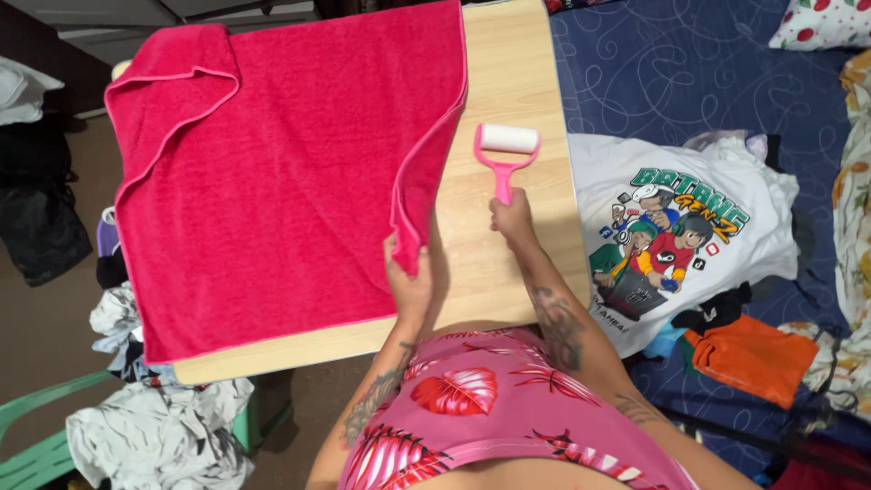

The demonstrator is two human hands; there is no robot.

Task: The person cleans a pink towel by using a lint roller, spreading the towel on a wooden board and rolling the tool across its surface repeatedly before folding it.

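Pale wood table (517,73), fuzzy pink towel (272,181) in left hand (408,281), right hand (513,218) w/ lint roller (505,150)

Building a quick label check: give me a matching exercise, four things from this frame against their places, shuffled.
Things:
1. bright pink terry towel
2. pink-handled lint roller with white roll
3. white printed T-shirt
4. folded orange cloth

Places:
A. held by the right hand over bare wood
B. on the blue bedspread, nearest the camera
C. spread over the light wooden table, edge pinched by the left hand
D. on the bedspread beside the table

Pairs: 1-C, 2-A, 3-D, 4-B
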